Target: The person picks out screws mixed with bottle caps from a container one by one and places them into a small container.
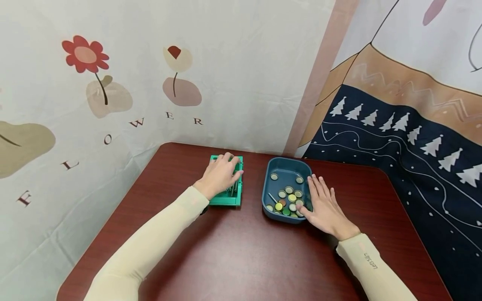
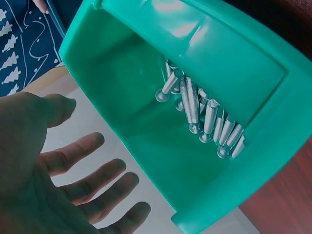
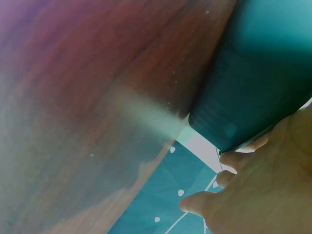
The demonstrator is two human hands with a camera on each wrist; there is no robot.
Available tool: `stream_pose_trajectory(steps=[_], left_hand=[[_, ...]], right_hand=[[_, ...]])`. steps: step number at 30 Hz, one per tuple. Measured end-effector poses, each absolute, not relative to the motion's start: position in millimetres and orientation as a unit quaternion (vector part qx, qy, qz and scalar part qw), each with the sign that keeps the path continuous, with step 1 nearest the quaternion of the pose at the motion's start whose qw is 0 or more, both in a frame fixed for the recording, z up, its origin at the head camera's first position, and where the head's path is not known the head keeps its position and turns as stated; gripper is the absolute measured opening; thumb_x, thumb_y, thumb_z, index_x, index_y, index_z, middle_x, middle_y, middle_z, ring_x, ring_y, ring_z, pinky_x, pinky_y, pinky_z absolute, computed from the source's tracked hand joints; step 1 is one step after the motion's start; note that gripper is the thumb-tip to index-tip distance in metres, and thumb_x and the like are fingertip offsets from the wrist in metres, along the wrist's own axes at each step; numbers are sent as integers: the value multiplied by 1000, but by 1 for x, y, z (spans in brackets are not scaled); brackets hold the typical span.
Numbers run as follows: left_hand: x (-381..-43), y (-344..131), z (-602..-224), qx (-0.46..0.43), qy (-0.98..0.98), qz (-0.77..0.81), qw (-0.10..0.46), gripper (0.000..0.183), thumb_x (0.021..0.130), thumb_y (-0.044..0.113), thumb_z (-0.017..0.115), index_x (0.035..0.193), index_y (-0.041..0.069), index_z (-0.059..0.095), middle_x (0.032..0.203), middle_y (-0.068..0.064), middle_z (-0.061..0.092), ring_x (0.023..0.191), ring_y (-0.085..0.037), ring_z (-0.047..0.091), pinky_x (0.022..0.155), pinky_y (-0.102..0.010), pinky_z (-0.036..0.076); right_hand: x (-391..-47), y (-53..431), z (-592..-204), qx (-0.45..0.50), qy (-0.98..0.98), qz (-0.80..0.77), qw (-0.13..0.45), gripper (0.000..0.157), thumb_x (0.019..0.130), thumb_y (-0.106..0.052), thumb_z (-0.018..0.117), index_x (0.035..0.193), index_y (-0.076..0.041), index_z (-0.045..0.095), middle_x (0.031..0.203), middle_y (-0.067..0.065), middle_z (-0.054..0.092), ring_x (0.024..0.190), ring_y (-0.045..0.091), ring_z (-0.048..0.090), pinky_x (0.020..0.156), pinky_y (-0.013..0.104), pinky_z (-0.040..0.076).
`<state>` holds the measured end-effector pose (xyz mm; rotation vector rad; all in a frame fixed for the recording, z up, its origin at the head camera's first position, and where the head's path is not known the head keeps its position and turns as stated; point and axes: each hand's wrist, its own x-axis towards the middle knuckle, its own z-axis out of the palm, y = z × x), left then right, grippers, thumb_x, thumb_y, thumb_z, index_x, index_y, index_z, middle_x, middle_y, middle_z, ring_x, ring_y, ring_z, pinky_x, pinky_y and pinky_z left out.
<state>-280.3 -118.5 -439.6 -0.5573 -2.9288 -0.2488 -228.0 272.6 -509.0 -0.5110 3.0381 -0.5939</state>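
Note:
My left hand [image 1: 219, 173] hovers over a green plastic bin [image 1: 225, 201], fingers loosely spread and nothing in them. Several silver bolts [image 2: 208, 119] lie in a heap inside that bin, as the left wrist view shows. To the right stands a dark blue rounded tub [image 1: 281, 218] holding bottle caps [image 1: 292, 197], some yellow, green or silver-toned, and a thin metallic rod [image 1: 273, 198]. Against the tub's right side lies my right hand [image 1: 324, 211], its fingers straight and its thumb over the rim. The right wrist view shows the tub's outer wall [image 3: 253, 83] beside the fingers.
Both containers stand toward the back of a reddish-brown table [image 1: 241, 255]. A pale printed cloth [image 1: 241, 83] hangs directly behind the table, and a dark blue cloth with white trees [image 1: 376, 142] hangs on the right.

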Motion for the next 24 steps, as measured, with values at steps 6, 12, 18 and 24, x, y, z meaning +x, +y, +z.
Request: stream_pose_trajectory(steps=[6,12,18,24], left_hand=[[-279,-116,-443,-204,-972,-69,88,57,119,50,66,162,14,65,173,-21,57,159,-44,57,131,-68,49],[-278,-113,-441,-207,-974,-62,72,60,118,54,66,166,17,63,179,-19,51,168,-43,49,139,-72,37],[-276,-107,-439,-212,-974,-54,58,63,118,56,65,168,19,61,182,-18,49,169,-41,48,142,-71,34],[-274,-96,-439,-231,-970,-56,58,62,118,56,65,168,19,62,182,-18,49,169,-40,48,141,-71,35]], right_hand=[[-229,273,-510,-163,969,-186,3,108,113,-60,66,187,-4,11,197,23,8,182,52,4,138,89,10],[-230,273,-512,-162,969,-187,5,109,113,-59,67,187,-5,9,197,22,6,183,52,2,138,89,9],[-231,273,-512,-164,968,-190,6,109,113,-58,68,187,-4,11,197,22,6,183,52,2,138,89,8],[-230,273,-511,-163,968,-191,6,108,113,-59,66,187,-5,10,197,22,6,183,52,2,138,89,8]])
